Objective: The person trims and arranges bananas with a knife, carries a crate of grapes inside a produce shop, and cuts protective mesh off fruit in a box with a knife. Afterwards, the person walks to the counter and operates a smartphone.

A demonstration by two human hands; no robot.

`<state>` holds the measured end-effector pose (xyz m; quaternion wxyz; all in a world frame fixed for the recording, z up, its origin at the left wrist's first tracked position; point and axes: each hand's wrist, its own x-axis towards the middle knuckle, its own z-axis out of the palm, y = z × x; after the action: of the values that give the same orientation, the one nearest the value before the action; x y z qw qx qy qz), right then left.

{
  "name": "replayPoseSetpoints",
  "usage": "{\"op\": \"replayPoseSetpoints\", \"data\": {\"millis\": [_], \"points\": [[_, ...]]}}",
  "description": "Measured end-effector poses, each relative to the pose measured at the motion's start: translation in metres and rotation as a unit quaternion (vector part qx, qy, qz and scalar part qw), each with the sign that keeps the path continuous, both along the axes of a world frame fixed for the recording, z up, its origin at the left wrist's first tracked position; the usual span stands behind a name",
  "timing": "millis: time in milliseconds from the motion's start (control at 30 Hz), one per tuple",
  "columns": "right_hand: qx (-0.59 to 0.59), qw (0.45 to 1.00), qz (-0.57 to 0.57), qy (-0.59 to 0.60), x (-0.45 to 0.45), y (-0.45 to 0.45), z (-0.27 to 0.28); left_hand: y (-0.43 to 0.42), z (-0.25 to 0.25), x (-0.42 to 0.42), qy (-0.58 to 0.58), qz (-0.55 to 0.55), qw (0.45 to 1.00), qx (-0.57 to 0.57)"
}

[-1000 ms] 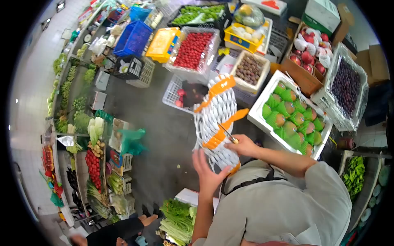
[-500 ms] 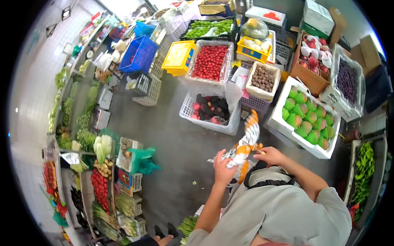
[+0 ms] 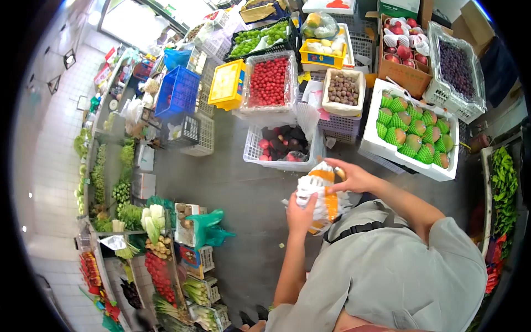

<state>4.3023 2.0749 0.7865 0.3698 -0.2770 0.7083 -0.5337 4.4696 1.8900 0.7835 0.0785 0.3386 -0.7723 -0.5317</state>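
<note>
A crumpled white-and-orange bundle (image 3: 332, 206), which looks like folded plastic bags or wrapping, is held up in front of my waist. My left hand (image 3: 302, 213) is closed on its left side, thumb lying across the white part. At the bundle's upper right, my right hand (image 3: 354, 177) has its fingers bent over the orange edge, with thumb and forefinger close together. Exactly what the right fingertips pinch is hard to make out. Just beyond the bundle is a white crate (image 3: 318, 156) of dark and red fruit.
Ahead stand a box of red fruit (image 3: 269, 81), a box of brown round fruit (image 3: 343, 89) and a yellow tub (image 3: 226, 84). A white foam box (image 3: 371, 145) holds fruit in green nets. Vegetable shelves line the left; leafy greens (image 3: 504, 191) are at right. Another person's feet show below.
The bundle has gone from a long, hanging twisted shape to a compact folded one. Both hands have moved up slightly, the right one to the bundle's top edge. The view has shifted slightly.
</note>
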Motion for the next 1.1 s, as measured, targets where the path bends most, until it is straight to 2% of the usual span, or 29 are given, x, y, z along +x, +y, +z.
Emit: {"op": "replayPoseSetpoints", "data": {"millis": [33, 67, 100, 167, 200, 267, 300, 400, 433, 533, 600, 633, 667, 700, 767, 900, 967, 1033, 1100], "points": [[0.0, 0.998, 0.039, -0.058, 0.003, -0.008, 0.001, 0.002, 0.004, -0.003, -0.007, -0.016, 1.0, 0.015], [-0.041, 0.988, 0.079, 0.124, 0.007, -0.017, -0.035, 0.003, 0.012, -0.004, -0.006, -0.017, 1.0, 0.01], [-0.067, 0.979, 0.112, 0.157, 0.013, -0.024, -0.03, 0.006, 0.02, -0.004, 0.004, -0.019, 1.0, 0.003], [0.03, 0.988, 0.12, -0.091, 0.009, -0.023, -0.009, 0.004, 0.024, -0.004, 0.017, -0.017, 1.0, -0.006], [0.029, 0.988, 0.123, -0.088, 0.004, -0.023, -0.013, -0.002, 0.026, -0.002, 0.062, -0.035, 0.997, -0.039], [0.053, 0.993, 0.024, -0.103, -0.008, -0.018, -0.025, -0.018, 0.045, -0.001, 0.117, -0.046, 0.988, -0.093], [0.036, 0.992, -0.031, -0.114, -0.011, -0.014, -0.017, -0.026, 0.065, -0.001, 0.127, -0.038, 0.983, -0.126], [0.066, 0.987, -0.084, -0.12, -0.028, 0.002, -0.023, -0.047, 0.143, -0.007, 0.193, -0.021, 0.955, -0.224], [0.067, 0.985, -0.093, -0.125, -0.031, 0.006, -0.027, -0.05, 0.179, -0.009, 0.232, -0.044, 0.928, -0.289], [0.079, 0.982, -0.125, -0.122, -0.032, 0.02, -0.041, -0.045, 0.27, -0.022, 0.447, -0.114, 0.815, -0.352], [0.108, 0.977, -0.139, -0.124, -0.03, 0.024, -0.02, -0.032, 0.332, -0.027, 0.441, -0.166, 0.778, -0.416], [0.078, 0.981, -0.142, -0.103, -0.033, 0.029, -0.055, -0.026, 0.364, -0.031, 0.439, -0.191, 0.757, -0.445], [0.087, 0.982, -0.142, -0.087, -0.027, 0.033, -0.067, -0.021, 0.375, -0.037, 0.441, -0.218, 0.734, -0.469], [0.091, 0.983, -0.148, -0.056, -0.034, 0.035, -0.071, -0.018, 0.368, -0.043, 0.452, -0.229, 0.72, -0.474], [0.126, 0.975, -0.172, -0.068, -0.037, 0.038, -0.049, -0.014, 0.355, -0.053, 0.471, -0.237, 0.713, -0.462], [0.051, 0.978, -0.192, -0.059, -0.049, 0.054, -0.033, -0.014, 0.35, -0.07, 0.476, -0.257, 0.724, -0.428], [0.07, 0.968, -0.224, -0.087, -0.045, 0.055, -0.031, -0.017, 0.347, -0.073, 0.483, -0.262, 0.727, -0.412], [0.069, 0.954, -0.256, -0.139, -0.041, 0.061, -0.035, -0.016, 0.344, -0.076, 0.486, -0.263, 0.736, -0.391], [0.058, 0.954, -0.255, -0.147, -0.032, 0.079, -0.073, -0.013, 0.328, -0.067, 0.484, -0.266, 0.748, -0.368]]}}
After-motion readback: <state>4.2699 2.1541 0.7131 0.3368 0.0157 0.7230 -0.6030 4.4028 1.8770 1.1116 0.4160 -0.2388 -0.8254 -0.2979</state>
